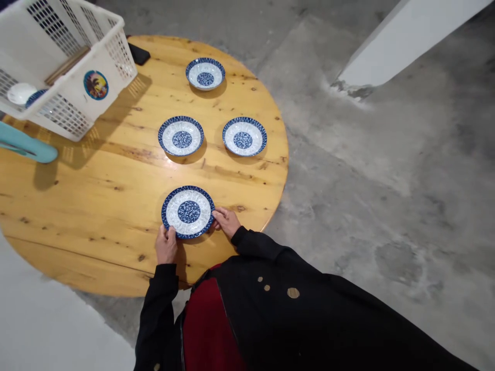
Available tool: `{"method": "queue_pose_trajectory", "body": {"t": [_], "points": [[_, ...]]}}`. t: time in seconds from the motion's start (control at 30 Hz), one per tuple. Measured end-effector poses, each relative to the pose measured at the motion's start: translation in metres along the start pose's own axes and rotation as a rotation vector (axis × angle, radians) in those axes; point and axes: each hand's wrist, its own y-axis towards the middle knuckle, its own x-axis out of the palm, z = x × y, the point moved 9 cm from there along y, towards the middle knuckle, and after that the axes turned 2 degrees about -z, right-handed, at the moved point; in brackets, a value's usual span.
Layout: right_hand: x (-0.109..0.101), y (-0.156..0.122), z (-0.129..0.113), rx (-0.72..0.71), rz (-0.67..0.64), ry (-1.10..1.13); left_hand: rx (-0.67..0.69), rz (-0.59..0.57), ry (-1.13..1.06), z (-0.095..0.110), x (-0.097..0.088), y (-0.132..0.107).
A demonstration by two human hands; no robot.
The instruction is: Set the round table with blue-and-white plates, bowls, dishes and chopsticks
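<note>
Basket (110, 85), white w/ slotted sides & a round sticker (96, 85), sits far L on your round wood table (96, 206); a white dish (22, 94) shows inside. Just nearer you, a turquoise item (27, 143) juts in from the L edge, ID unclear. A flat black item (139, 53) lies by the basket's R end. Next, your L hand (166, 245) grips the near-L rim of the held plate (188, 212), thumb on top. That blue-&-white plate's at the table's near side; can't tell if it's touching wood. Beyond it: mid-L plate (181, 138), then far plate (204, 73), same pattern. Your R hand (226, 221) pinches the held plate's R rim. Up & R, the mid-R plate (244, 136) rests near the table edge. Past that, grey floor (348, 180) & a white pillar (402, 44).
</note>
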Motion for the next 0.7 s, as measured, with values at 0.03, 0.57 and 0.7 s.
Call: {"method": "queue_pose_trajectory", "body": {"t": [0.03, 0.57, 0.7], "points": [[-0.007, 0.004, 0.000, 0.025, 0.029, 0.050, -0.006, -0.008, -0.026, -0.001, 0.000, 0.000], [-0.144, 0.133, -0.102, 0.160, 0.521, 0.242, -0.167, -0.014, -0.408, -0.025, 0.002, 0.000], [-0.145, 0.138, -0.103, 0.154, 0.538, 0.238, -0.165, -0.014, -0.394, -0.024, 0.002, -0.002]]}}
